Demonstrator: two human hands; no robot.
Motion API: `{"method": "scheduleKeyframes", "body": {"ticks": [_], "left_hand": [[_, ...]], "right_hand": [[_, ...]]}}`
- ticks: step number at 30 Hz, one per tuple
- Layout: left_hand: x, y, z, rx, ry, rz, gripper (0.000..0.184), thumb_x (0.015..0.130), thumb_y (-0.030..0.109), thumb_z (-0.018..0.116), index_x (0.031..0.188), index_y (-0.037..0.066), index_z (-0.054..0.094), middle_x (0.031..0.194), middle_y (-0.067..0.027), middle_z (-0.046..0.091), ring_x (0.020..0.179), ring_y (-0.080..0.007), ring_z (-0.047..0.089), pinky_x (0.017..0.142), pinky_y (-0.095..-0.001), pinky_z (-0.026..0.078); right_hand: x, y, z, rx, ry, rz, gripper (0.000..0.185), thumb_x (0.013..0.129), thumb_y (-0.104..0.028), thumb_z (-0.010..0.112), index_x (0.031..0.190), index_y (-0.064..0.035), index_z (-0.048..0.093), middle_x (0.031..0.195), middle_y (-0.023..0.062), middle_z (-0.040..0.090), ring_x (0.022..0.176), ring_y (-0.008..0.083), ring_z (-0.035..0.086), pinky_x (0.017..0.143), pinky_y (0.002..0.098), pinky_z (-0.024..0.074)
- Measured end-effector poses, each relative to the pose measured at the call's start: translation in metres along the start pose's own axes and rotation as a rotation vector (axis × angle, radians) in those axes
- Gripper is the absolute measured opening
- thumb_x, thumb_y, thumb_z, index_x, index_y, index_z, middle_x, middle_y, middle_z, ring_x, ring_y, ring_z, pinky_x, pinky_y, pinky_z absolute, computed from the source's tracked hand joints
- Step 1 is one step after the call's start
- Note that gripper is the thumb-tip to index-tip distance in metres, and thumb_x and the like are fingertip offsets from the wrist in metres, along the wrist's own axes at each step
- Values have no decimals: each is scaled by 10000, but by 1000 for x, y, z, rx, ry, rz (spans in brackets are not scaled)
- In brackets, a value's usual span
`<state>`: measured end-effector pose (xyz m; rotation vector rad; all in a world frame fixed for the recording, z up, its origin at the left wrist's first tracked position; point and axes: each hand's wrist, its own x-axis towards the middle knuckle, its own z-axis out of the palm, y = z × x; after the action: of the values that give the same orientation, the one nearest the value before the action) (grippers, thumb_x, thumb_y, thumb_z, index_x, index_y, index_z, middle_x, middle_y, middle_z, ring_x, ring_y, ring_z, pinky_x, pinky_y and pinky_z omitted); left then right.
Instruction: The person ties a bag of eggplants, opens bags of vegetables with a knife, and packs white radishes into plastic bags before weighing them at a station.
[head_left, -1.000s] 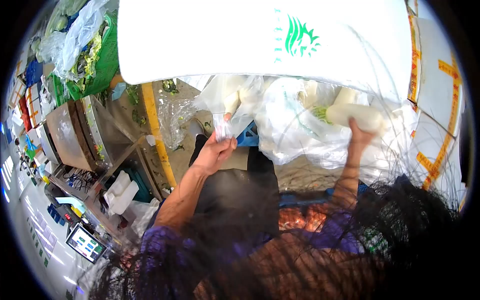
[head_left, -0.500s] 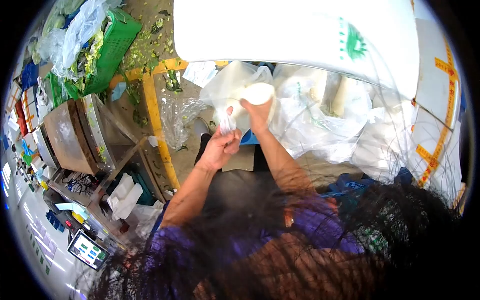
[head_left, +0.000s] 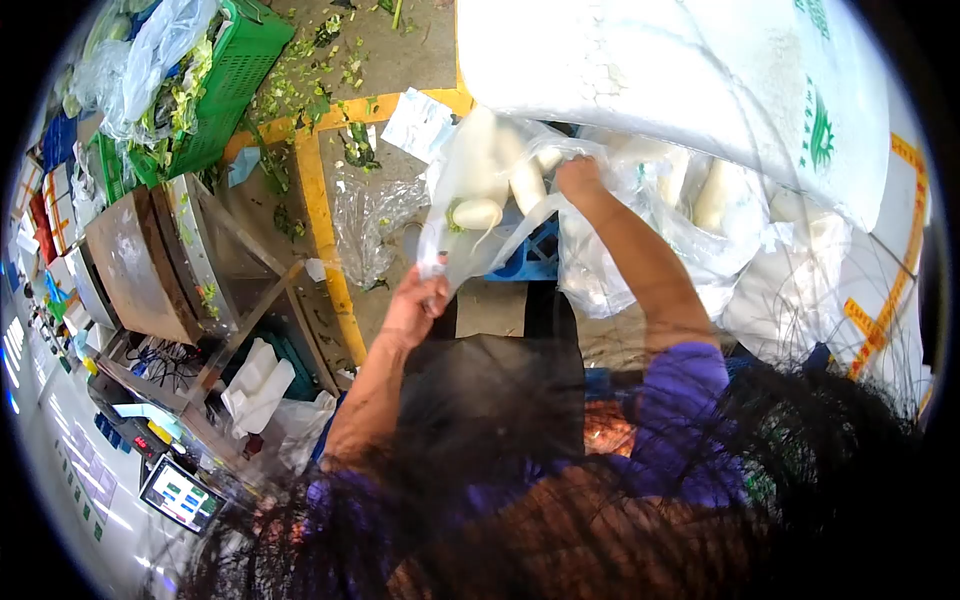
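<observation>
In front of me a clear plastic bag (head_left: 440, 228) hangs spread open, with several white radishes (head_left: 477, 213) inside it. My left hand (head_left: 418, 303) is closed on the near left edge of this bag. At the far right side of its mouth, my right hand (head_left: 578, 178) is closed on the bag's edge, beside the radishes. Part of a blue plastic crate (head_left: 540, 255) shows beneath the bag. Right of my right hand, more clear bags (head_left: 655, 235) hold further white radishes (head_left: 718, 195).
A large white package with green print (head_left: 680, 70) lies across the far right. At the left stand a green crate (head_left: 225, 95) of leaves and plastic, and a metal-framed stand (head_left: 135, 265). Leaf scraps and crumpled plastic wrap (head_left: 370, 225) litter the floor beside the yellow line (head_left: 325, 250).
My right hand has left the radish it held and moved right to the bag's edge. The bag, bunched before, is now spread wide. My left hand still holds it. The view has shifted slightly.
</observation>
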<state>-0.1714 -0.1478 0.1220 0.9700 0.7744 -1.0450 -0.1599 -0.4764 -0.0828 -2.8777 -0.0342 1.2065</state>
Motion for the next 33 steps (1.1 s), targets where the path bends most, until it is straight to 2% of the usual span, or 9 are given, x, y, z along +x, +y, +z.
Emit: {"method": "scheduleKeyframes", "body": {"ticks": [2, 5, 11, 15, 18, 21, 23, 25, 33], "left_hand": [[6, 8, -16, -97, 11, 43, 191, 856, 108, 495, 1031, 40, 532, 676, -12, 513, 567, -90, 461, 547, -207, 360], [4, 20, -3, 185, 51, 76, 152, 856, 124, 507, 982, 48, 546, 637, -7, 502, 590, -103, 493, 624, -243, 396], [-33, 49, 34, -41, -156, 144, 195, 869, 151, 505, 1034, 54, 545, 602, 4, 456, 507, -99, 419, 662, -272, 411], [-49, 46, 65, -169, -187, 135, 380, 849, 209, 557, 1195, 76, 472, 606, 40, 387, 484, -74, 371, 636, -260, 407], [-27, 27, 65, 29, -151, 107, 422, 874, 195, 508, 1265, 75, 408, 608, 37, 375, 467, -58, 331, 581, -248, 369], [-11, 15, 75, 107, -210, 59, 424, 860, 135, 470, 1277, 99, 398, 648, 43, 363, 542, -58, 320, 582, -234, 334], [-10, 14, 88, 139, -237, 37, 427, 858, 133, 472, 1277, 100, 397, 648, 45, 359, 544, -57, 318, 575, -233, 323], [-6, 3, 101, 156, -254, -3, 428, 861, 131, 491, 1276, 94, 394, 649, 48, 368, 552, -58, 329, 562, -226, 318], [6, -18, 132, 151, -227, 7, 461, 874, 127, 505, 1310, 87, 359, 642, 39, 378, 538, -59, 329, 534, -224, 314]], "right_hand": [[-29, 3, -34, -81, -7, -185, 131, 721, -171, 591, 790, -82, 658, 818, 36, 641, 846, 226, 584, 713, 392, 484], [-67, -7, -61, -32, 153, -402, 119, 680, -104, 554, 686, -80, 671, 701, 71, 630, 827, 224, 582, 586, 347, 497], [-117, -28, -120, 70, 255, -548, 52, 621, -72, 575, 612, -68, 626, 682, 61, 609, 807, 222, 571, 566, 351, 504], [-148, -7, -139, 88, 187, -416, 58, 648, -52, 566, 618, -71, 613, 748, 48, 593, 828, 223, 560, 600, 346, 509], [-162, 11, -124, 134, 47, -322, 82, 727, -97, 570, 684, -74, 636, 824, 46, 606, 848, 234, 570, 659, 344, 502], [-157, 74, -114, 707, 442, -31, 138, 795, -151, 556, 781, -64, 662, 853, 84, 635, 823, 257, 596, 684, 360, 484], [-151, 124, -114, 729, 554, 451, 175, 792, -164, 562, 856, -32, 657, 987, 124, 628, 937, 246, 585, 723, 379, 480], [-128, 190, -66, 828, 548, 735, 241, 779, -202, 593, 926, -18, 643, 1028, 129, 624, 966, 268, 579, 805, 369, 461], [-41, 234, 6, 1005, 234, 537, 661, 641, -222, 702, 1195, -10, 412, 1133, 178, 553, 1057, 282, 525, 888, 351, 416]]}}
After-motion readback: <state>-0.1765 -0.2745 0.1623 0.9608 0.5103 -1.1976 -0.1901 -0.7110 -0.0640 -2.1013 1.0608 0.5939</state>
